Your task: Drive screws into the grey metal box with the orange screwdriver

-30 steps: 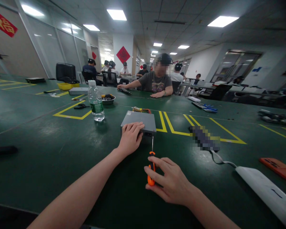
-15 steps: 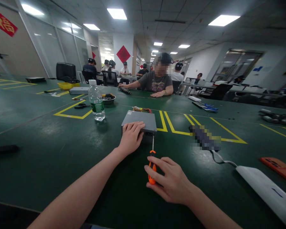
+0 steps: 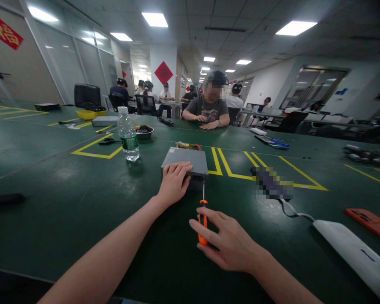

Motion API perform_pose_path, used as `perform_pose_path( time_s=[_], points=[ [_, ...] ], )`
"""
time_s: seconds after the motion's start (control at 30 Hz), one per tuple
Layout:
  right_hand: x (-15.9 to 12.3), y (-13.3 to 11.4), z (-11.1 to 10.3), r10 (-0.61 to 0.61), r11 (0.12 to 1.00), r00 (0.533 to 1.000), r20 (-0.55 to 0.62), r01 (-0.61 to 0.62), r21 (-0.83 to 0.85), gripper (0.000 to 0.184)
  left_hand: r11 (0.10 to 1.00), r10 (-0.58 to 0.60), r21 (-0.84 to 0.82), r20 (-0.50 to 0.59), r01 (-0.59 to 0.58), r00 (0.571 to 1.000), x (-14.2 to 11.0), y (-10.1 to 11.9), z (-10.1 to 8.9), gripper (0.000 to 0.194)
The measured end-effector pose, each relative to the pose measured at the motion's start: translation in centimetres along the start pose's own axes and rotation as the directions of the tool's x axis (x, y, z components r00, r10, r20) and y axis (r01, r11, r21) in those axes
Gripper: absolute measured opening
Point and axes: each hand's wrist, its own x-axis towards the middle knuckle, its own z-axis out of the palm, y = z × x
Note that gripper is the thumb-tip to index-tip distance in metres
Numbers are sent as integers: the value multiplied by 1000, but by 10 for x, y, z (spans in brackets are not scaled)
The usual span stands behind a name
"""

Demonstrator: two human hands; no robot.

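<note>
A grey computer power supply [image 3: 185,158] lies on the green table, its bundle of coloured cables at the far side. My left hand [image 3: 176,179] grips its near left part, fingers over the top and thumb against the front face. Between the thumb and fingers of my right hand [image 3: 223,238] is a screwdriver [image 3: 203,226] with an orange and black handle. Its thin shaft points away from me and reaches the lower right corner of the front face. The exact contact of the tip is too small to make out.
A water bottle [image 3: 128,139] stands left of the power supply, with a metal bowl [image 3: 145,132] behind it. On the right lie a pixelated dark object [image 3: 272,183], a white power bank-like slab [image 3: 348,249] and an orange phone [image 3: 369,223]. Across the table sits a person [image 3: 207,105].
My right fingers have shifted slightly around the screwdriver handle. The person opposite has drawn one outstretched arm back toward the body. My left hand and the power supply stay put.
</note>
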Motion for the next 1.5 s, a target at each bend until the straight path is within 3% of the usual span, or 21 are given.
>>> perform_pose_path(
  time_s=[0.1, 0.23, 0.37, 0.53, 0.77, 0.9, 1.03, 1.17, 1.27, 1.37, 1.5],
  points=[
    [0, 3, 1, -40, 998, 991, -125, 35, -44, 31, 1000, -3, 2, -1, 3, 1000, 0, 0, 0, 31],
    [-6, 6, 5, 6, 1000, 964, -265, -6, -2, 19, 1000, 1, 2, -2, -1, 1000, 0, 0, 0, 31],
    [-8, 4, 4, 56, 998, 986, -155, -49, 43, 28, 1000, 4, -3, -3, -4, 1000, -1, -1, 0, 30],
    [-4, 1, 0, 18, 1000, 1000, 19, -18, 7, 38, 1000, 0, -5, 0, 0, 1000, -1, -1, 0, 30],
    [-3, 2, 6, 25, 999, 993, -111, -20, 43, 27, 1000, -1, -6, 1, 1, 1000, 0, 0, -1, 29],
    [-4, 1, 4, 90, 992, 996, -7, -89, 90, 36, 1000, 1, -7, -3, -1, 1000, -1, 1, -1, 29],
    [-4, 1, 2, 40, 998, 998, 48, -42, 38, 42, 1000, 1, -8, -6, -1, 1000, 0, 0, 1, 29],
    [-4, 3, 5, -12, 999, 991, -133, 16, 28, 32, 1000, 1, -9, -5, -1, 1000, -1, -1, 1, 29],
    [-5, 5, 7, 18, 998, 974, -226, -5, 57, 28, 1000, 4, -13, -7, -4, 1000, -1, -1, 1, 29],
    [-5, 6, 4, 68, 995, 986, -153, -56, 79, 33, 1000, 4, -11, -6, -4, 1000, -1, -1, 1, 29],
    [-3, 3, -1, 47, 996, 999, -8, -46, 80, 41, 1000, 0, 2, -11, 0, 1000, -1, -1, 2, 30]
  ],
)
